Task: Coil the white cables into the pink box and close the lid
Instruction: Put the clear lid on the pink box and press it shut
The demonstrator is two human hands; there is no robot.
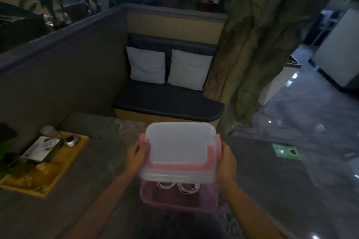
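The pink box (174,200) stands on the dark table, low in the middle of the view. Inside it lie coiled white cables (180,186), only partly visible below the lid. The translucent white lid (178,147), with a pink rim and clips, is held tilted just above the box and covers its far part. My left hand (138,153) grips the lid's left edge, thumb on top. My right hand (227,163) grips its right edge.
A yellow tray (64,170) at the left of the table (108,141) carries a tissue box, a small round device and a glass dish. Beyond the table stands a dark bench (167,101) with two pale cushions. A thick tree trunk (252,54) rises at the right.
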